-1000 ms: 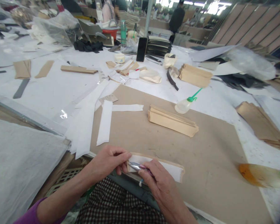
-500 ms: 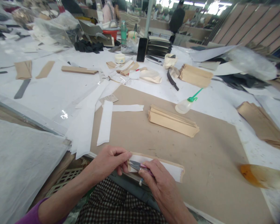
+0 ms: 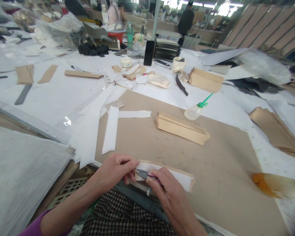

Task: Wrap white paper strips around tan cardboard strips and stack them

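Observation:
A tan strip with a white layer on top [image 3: 179, 178] lies at the front edge of the brown board [image 3: 137, 144]. My left hand [image 3: 121, 168] pinches the strip's left end between thumb and fingers. In my right hand [image 3: 166, 185] is a small pair of scissors [image 3: 143, 173] with purple handles, its blades pointing left over the strip, close to my left fingertips. Whether the blades touch the strip's edge I cannot tell. My right fingers cover most of the handles.
A stack of tan strips [image 3: 182, 129] lies behind my hands, beside a bottle with a green spout [image 3: 194, 111]. White strips [image 3: 110, 131] are to the left. An amber bottle [image 3: 272, 185] lies at right. A phone [image 3: 149, 53] stands farther back.
The scissor blades look closer together than before. Both hands and the strip stay almost in the same place.

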Demonstrator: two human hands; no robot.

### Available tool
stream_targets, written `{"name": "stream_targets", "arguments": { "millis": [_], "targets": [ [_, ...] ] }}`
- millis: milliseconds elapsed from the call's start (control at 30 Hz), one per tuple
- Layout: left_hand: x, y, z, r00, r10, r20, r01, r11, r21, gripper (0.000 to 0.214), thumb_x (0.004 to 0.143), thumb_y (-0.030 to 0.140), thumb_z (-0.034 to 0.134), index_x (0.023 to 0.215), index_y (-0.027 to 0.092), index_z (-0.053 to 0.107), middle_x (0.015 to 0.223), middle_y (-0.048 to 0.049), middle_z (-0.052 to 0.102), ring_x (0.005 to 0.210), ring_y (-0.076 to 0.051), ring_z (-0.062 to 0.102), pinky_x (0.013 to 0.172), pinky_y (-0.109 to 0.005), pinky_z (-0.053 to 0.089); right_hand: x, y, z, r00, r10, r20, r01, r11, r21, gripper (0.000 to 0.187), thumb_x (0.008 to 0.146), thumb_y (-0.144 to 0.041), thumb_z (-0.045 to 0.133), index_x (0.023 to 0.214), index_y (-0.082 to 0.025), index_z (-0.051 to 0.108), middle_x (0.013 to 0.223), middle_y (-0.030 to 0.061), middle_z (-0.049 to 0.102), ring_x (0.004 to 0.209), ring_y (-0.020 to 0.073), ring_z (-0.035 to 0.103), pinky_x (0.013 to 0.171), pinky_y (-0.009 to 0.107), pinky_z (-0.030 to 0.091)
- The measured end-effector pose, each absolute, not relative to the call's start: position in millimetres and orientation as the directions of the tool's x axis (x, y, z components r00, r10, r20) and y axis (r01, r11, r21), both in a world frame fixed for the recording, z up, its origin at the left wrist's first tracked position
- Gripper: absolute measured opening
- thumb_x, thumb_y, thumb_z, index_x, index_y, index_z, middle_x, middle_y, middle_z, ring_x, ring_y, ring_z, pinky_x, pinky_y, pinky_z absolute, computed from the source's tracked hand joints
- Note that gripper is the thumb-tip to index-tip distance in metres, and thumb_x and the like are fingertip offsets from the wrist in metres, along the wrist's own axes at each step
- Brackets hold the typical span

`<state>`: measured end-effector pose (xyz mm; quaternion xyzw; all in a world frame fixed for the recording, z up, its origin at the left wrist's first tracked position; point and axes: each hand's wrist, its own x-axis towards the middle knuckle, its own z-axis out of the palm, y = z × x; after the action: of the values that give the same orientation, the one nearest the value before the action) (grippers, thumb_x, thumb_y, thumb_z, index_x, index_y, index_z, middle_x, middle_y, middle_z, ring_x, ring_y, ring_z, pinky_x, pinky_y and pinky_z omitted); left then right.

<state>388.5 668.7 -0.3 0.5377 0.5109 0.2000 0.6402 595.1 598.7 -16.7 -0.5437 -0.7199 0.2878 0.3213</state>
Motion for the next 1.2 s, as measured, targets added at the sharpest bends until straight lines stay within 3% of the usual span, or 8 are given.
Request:
{"name": "stream_targets", "arguments": {
  "millis": [667,933,1200],
  "targets": [
    [394.5,665.7,1.6,0.381,0.814,-0.438,0.275,0.352,0.895,0.042,0.088,0.049,0.06,0.064,0.016,0.068,0.061,-0.0021,0.07,0.049,-0.011,0.059,0.052,-0.021,0.048,588.1,597.5,-21.9,-0.114,0.96,0.257,0.596,0.273,-0.755,0.012,0.103,-0.023,0.054,0.095,-0.021,0.064,0.086,0.0006,0.061,0.081,0.0174,0.057,0.074,0.026,0.043],
    [393.4,667.3,2.7,0.365,0.824,-0.434,0.219,0.377,0.9,0.042,0.085,0.053,0.063,0.066,0.015,0.068,0.06,-0.0029,0.069,0.051,-0.012,0.06,0.051,-0.022,0.049,596.3,598.2,-10.9,-0.134,0.991,-0.028,0.513,0.045,-0.857,0.013,0.102,-0.025,0.053,0.098,-0.023,0.066,0.093,0.0014,0.063,0.089,0.0184,0.059,0.081,0.027,0.045],
    [394.8,664.3,4.2,0.357,0.831,-0.427,0.297,0.333,0.895,0.042,0.087,0.052,0.059,0.065,0.017,0.067,0.059,-0.0028,0.07,0.051,-0.013,0.061,0.052,-0.022,0.048,603.0,596.9,-3.3,-0.208,0.977,-0.038,0.565,0.089,-0.821,0.01,0.102,-0.023,0.056,0.099,-0.023,0.065,0.093,0.0014,0.061,0.09,0.0191,0.058,0.081,0.028,0.044]
  ]
}}
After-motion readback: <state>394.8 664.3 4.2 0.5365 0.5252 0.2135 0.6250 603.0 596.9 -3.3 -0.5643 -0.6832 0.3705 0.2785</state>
